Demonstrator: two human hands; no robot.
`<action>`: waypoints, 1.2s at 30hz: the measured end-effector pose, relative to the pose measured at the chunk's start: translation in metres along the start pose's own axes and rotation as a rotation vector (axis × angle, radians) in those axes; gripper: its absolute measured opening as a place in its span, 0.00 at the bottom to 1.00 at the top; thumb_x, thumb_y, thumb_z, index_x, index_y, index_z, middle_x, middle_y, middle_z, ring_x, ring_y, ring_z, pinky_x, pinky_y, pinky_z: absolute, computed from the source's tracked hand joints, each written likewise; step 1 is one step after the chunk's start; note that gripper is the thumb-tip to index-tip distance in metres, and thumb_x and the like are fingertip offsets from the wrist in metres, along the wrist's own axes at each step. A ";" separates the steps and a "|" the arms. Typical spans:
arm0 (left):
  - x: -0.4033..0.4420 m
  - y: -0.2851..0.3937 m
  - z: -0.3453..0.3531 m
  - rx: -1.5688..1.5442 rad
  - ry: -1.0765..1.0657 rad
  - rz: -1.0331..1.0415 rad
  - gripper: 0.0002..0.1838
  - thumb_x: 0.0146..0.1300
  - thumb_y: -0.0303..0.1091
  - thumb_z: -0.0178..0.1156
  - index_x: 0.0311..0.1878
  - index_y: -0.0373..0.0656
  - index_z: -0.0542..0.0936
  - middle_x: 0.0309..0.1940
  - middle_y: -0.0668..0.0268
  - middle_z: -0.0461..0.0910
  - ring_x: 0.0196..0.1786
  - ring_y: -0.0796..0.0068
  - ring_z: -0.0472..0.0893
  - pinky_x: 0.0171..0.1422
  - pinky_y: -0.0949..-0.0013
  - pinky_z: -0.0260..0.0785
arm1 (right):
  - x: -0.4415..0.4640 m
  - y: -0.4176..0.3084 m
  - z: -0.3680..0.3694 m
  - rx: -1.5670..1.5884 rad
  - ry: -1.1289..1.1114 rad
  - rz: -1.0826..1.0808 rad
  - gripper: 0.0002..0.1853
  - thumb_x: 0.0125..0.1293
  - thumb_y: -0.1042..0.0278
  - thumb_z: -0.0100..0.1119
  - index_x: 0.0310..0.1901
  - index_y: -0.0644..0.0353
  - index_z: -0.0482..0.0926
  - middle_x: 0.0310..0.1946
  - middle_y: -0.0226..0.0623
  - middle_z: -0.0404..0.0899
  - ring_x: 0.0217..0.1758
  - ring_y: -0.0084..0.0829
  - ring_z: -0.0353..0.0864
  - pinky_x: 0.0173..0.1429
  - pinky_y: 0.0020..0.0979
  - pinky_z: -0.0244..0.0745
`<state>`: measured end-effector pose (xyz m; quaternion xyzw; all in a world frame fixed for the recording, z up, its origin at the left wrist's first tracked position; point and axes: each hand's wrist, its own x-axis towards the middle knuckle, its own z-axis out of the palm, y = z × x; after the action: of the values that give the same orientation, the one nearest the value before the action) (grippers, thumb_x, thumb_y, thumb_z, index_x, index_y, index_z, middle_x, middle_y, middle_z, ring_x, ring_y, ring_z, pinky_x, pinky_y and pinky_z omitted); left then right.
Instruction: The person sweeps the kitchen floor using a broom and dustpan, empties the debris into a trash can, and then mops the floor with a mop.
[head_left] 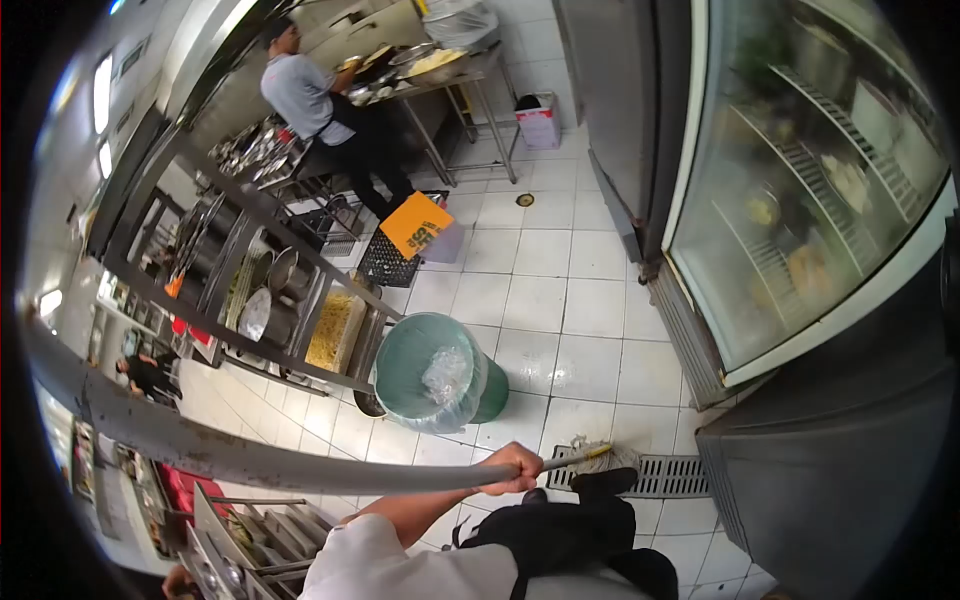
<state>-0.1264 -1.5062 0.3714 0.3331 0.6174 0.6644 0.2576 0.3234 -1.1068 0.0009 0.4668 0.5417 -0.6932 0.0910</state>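
Note:
My left hand is closed around the grey handle of a mop. The handle runs past the camera towards the upper left, large and close. Beyond my fist it continues to a yellow section and the pale mop strings, which lie on the floor beside my dark shoe and a floor drain grate. Past the hand stands a green bin lined with a clear bag, with crumpled plastic inside. My right hand does not show.
A metal rack with pots and a tray of yellow food stands left of the bin. An orange sign is beyond it. A glass-door fridge is at right. A co-worker stands at a far counter. White tiles cover the floor.

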 end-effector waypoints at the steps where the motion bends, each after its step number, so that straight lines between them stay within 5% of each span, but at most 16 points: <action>1: -0.018 0.003 0.001 -0.012 0.003 -0.007 0.23 0.60 0.32 0.58 0.15 0.41 0.57 0.13 0.65 0.60 0.20 0.67 0.60 0.28 0.64 0.54 | 0.000 -0.005 0.004 -0.336 0.051 0.199 0.15 0.69 0.59 0.58 0.48 0.61 0.78 0.26 0.33 0.79 0.21 0.21 0.74 0.26 0.24 0.70; 6: -0.102 0.025 0.016 -0.063 0.213 0.016 0.24 0.61 0.34 0.58 0.15 0.43 0.56 0.13 0.66 0.59 0.21 0.69 0.59 0.29 0.64 0.54 | -0.004 0.050 -0.015 -0.270 -0.316 -0.101 0.22 0.69 0.51 0.57 0.51 0.63 0.76 0.29 0.33 0.80 0.25 0.24 0.75 0.26 0.28 0.70; 9: -0.139 0.016 0.016 -0.097 0.364 -0.003 0.25 0.61 0.34 0.59 0.15 0.43 0.56 0.14 0.66 0.60 0.22 0.69 0.60 0.30 0.64 0.54 | -0.021 -0.010 0.023 -0.562 -0.013 0.116 0.24 0.68 0.49 0.58 0.53 0.62 0.76 0.28 0.33 0.79 0.24 0.24 0.73 0.25 0.27 0.68; 13: -0.155 0.008 0.007 -0.138 0.467 -0.010 0.24 0.61 0.34 0.60 0.16 0.42 0.57 0.14 0.66 0.60 0.23 0.69 0.60 0.30 0.64 0.55 | -0.030 -0.042 0.044 -0.551 -0.010 0.161 0.24 0.68 0.50 0.57 0.56 0.60 0.75 0.26 0.32 0.78 0.22 0.24 0.70 0.23 0.28 0.66; 16: -0.154 0.004 0.000 -0.155 0.479 -0.014 0.24 0.61 0.34 0.60 0.16 0.42 0.57 0.14 0.67 0.60 0.23 0.69 0.61 0.31 0.64 0.55 | -0.019 -0.048 0.044 -0.808 -0.142 0.019 0.20 0.69 0.50 0.55 0.51 0.59 0.76 0.27 0.32 0.78 0.20 0.24 0.69 0.21 0.28 0.66; 19: -0.149 0.003 -0.003 -0.159 0.491 -0.009 0.24 0.60 0.34 0.60 0.16 0.42 0.58 0.15 0.66 0.62 0.23 0.70 0.62 0.31 0.65 0.57 | -0.010 -0.079 0.052 -0.681 0.033 -0.034 0.17 0.59 0.59 0.61 0.35 0.70 0.78 0.23 0.44 0.80 0.24 0.32 0.81 0.29 0.36 0.76; 20: -0.147 0.002 -0.005 -0.165 0.488 -0.009 0.23 0.59 0.34 0.60 0.16 0.41 0.58 0.15 0.66 0.63 0.23 0.70 0.63 0.31 0.65 0.58 | -0.014 -0.092 0.051 -0.661 0.033 -0.092 0.16 0.60 0.61 0.59 0.37 0.70 0.78 0.23 0.43 0.81 0.23 0.29 0.80 0.27 0.32 0.74; 23: -0.135 0.004 -0.001 -0.175 0.492 0.009 0.22 0.58 0.32 0.60 0.16 0.41 0.58 0.15 0.65 0.64 0.22 0.70 0.64 0.29 0.66 0.58 | -0.076 -0.226 0.106 -0.747 -0.022 -0.074 0.15 0.63 0.61 0.59 0.42 0.67 0.77 0.24 0.39 0.80 0.22 0.25 0.77 0.23 0.27 0.69; 36: -0.178 0.005 0.005 -0.159 0.527 0.082 0.23 0.56 0.34 0.63 0.15 0.42 0.59 0.13 0.66 0.63 0.18 0.70 0.64 0.23 0.68 0.56 | -0.060 -0.251 0.106 -0.869 -0.024 -0.095 0.16 0.64 0.60 0.59 0.42 0.66 0.78 0.27 0.38 0.82 0.27 0.25 0.79 0.31 0.27 0.72</action>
<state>-0.0070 -1.6378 0.3540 0.1519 0.5949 0.7846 0.0863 0.1398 -1.1188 0.2101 0.3514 0.8029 -0.4097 0.2532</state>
